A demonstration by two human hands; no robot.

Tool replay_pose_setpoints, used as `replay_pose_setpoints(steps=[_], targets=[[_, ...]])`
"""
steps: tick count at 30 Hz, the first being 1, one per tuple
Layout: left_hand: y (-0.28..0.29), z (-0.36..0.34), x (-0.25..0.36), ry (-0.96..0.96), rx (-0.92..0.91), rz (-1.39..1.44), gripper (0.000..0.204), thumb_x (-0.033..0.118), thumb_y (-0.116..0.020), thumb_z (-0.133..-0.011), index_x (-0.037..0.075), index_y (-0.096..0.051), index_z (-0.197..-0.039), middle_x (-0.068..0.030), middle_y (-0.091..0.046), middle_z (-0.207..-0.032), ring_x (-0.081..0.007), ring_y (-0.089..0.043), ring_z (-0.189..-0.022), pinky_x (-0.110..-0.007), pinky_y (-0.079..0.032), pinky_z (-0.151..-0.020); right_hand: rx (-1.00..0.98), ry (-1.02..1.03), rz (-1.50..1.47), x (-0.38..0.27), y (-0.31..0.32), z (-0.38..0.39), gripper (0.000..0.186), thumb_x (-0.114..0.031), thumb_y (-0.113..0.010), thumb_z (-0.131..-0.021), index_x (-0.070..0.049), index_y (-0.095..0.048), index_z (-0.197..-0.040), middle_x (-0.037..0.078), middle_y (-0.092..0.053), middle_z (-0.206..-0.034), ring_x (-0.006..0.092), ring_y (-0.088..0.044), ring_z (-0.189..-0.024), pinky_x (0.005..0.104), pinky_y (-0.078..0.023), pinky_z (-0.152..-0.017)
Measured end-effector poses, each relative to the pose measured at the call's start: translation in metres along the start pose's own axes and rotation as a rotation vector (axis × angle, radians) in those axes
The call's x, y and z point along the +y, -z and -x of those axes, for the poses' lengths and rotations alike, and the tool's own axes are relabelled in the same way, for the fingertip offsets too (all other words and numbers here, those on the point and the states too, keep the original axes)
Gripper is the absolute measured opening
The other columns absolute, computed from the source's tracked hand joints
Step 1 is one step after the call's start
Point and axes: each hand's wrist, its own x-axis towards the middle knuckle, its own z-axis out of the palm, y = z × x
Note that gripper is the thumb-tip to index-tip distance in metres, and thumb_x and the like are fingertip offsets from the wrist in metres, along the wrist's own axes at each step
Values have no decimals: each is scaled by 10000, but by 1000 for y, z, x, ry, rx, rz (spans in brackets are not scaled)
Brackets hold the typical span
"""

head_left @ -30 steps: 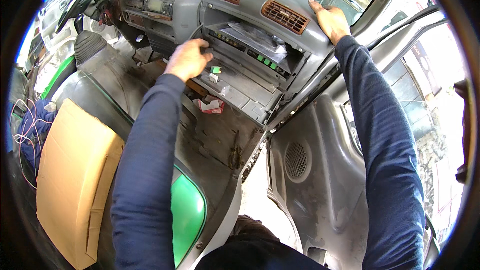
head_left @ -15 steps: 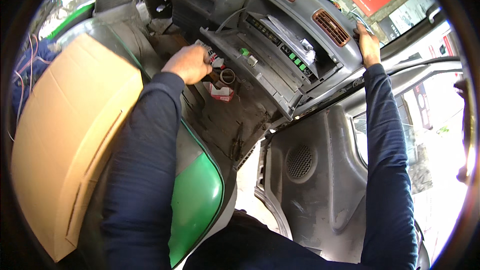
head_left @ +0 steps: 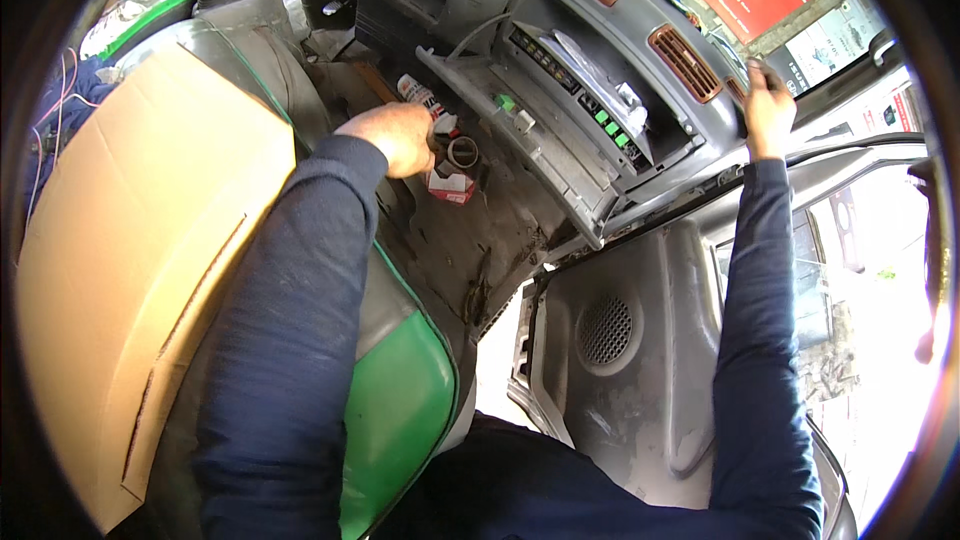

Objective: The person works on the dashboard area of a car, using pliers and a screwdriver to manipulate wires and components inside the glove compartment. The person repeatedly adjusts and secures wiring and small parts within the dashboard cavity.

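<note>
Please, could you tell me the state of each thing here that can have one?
Glove box lid, hanging open
Door, open
Small green part, loose on the lid
Printed can, appears lying on its side
Red-and-white box, open or shut unclear
Left hand, fingers curled, grip hidden
Right hand, fingers bent, grip unclear

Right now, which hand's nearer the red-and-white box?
Left. The left hand is just up-left of the box in view; the right hand is at the right end of the dashboard.
</note>
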Motion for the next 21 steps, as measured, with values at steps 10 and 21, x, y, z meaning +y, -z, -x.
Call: replay_pose_setpoints(steps=[10, 21], targets=[[-11, -2, 4, -41, -28, 26, 390, 328, -759, -800, -7, -730, -996, -255, -720, -946, -417, -705, -912, -530, -551, -792, -1415, 1211, -1457, -222, 63, 235, 576, -305, -793, -742, -111, -617, -1255, 89, -636, -1241, 319, -602, -1158, 460, -529, -882], [-10, 4, 9, -36, -70, 14, 404, 267, -754, -861, 22, -718, -1181, -194, -738, -1143, -387, -683, -1119, -472, -543, -959, -1537, 1209, -1436, -205, 106, 224, 255, -239, -641, -996, -51, -682, -1164, 113, -689, -1132, 301, -653, -1021, 456, -502, -889]])
